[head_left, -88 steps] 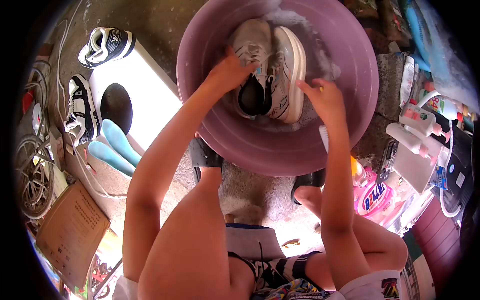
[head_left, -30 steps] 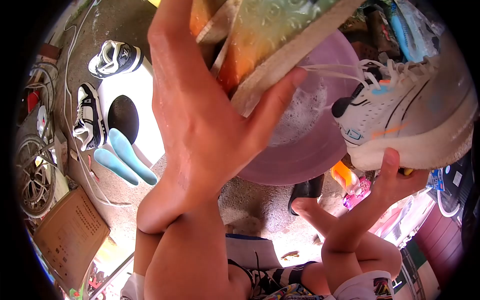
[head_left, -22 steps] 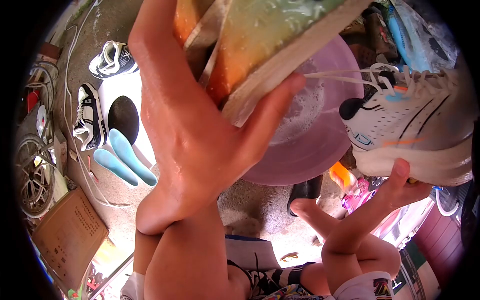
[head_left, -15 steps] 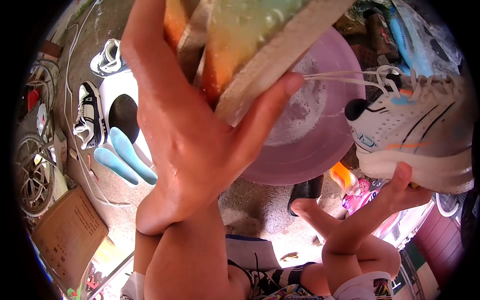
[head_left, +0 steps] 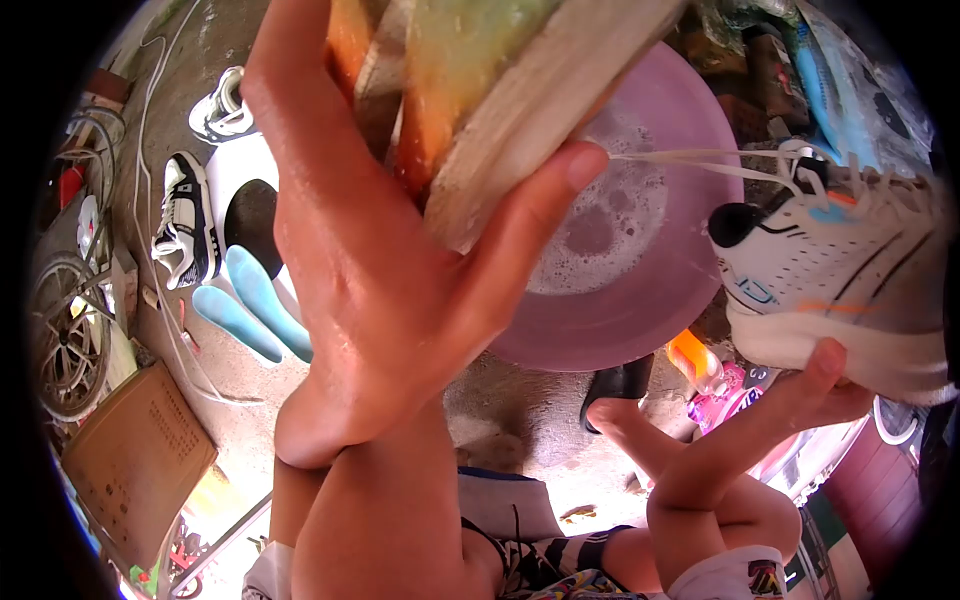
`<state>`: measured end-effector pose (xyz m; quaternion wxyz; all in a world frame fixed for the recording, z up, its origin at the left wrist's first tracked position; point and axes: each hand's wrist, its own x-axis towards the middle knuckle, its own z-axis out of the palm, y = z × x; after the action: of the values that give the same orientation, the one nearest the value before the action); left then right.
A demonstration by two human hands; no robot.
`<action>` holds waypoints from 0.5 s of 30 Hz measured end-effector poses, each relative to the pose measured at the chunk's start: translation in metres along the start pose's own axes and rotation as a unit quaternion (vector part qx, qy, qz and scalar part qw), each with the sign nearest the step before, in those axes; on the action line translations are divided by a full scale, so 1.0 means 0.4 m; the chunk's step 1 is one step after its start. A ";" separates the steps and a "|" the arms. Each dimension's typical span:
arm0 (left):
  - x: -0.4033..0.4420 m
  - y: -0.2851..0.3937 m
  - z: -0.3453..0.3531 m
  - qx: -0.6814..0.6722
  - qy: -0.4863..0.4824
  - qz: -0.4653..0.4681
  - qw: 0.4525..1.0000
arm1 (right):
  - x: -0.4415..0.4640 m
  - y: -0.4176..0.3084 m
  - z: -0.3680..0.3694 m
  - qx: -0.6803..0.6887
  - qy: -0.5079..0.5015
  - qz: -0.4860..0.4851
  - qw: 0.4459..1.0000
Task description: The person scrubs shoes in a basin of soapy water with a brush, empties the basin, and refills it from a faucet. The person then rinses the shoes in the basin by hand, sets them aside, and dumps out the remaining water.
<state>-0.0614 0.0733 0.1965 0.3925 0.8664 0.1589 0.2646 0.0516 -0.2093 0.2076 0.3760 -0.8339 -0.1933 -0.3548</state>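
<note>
My left hand (head_left: 390, 270) is raised close to the camera, wrapped round a wet shoe (head_left: 470, 90) whose orange and green sole faces me. In my right hand (head_left: 810, 395) rests the other shoe (head_left: 830, 270), white and grey with black lines, gripped from below by its pale midsole. Its toe points to the right. A stretched white lace (head_left: 690, 158) runs from that shoe to my left thumb. Below and between the shoes is the purple basin (head_left: 610, 330), with foamy water (head_left: 600, 235) in it.
Black-and-white sneakers (head_left: 185, 220) and light blue insoles (head_left: 262, 300) lie at the left on a white board (head_left: 233, 165). A cardboard box (head_left: 140, 455) and bicycle wheel (head_left: 70, 340) are further left. An orange bottle (head_left: 692, 360) stands right of the basin.
Both shoes have come up out of the basin since the first frame, one in each hand. Lately the right-hand shoe has moved slightly right and down, while the left-hand shoe has tilted a little.
</note>
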 end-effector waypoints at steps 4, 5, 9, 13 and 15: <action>0.008 -0.029 -0.031 0.012 0.054 -0.038 0.998 | 0.007 -0.016 -0.001 -0.011 0.032 0.028 0.999; 0.009 -0.040 -0.040 0.016 0.071 -0.051 0.996 | 0.013 -0.016 -0.002 -0.014 0.047 0.028 0.998; -0.014 -0.090 -0.097 0.030 0.155 -0.121 0.980 | 0.037 -0.019 0.000 -0.024 0.115 0.032 0.993; -0.085 -0.159 -0.179 -0.016 0.250 -0.183 0.951 | 0.060 -0.024 0.000 -0.025 0.187 0.057 0.980; -0.132 -0.169 -0.223 -0.104 0.315 -0.250 0.910 | 0.065 -0.037 -0.002 -0.017 0.225 0.082 0.971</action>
<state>-0.1608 0.1441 0.1766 0.4629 0.6241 0.4574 0.4324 0.0601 -0.1990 0.2345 0.4235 -0.7520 -0.0286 -0.5043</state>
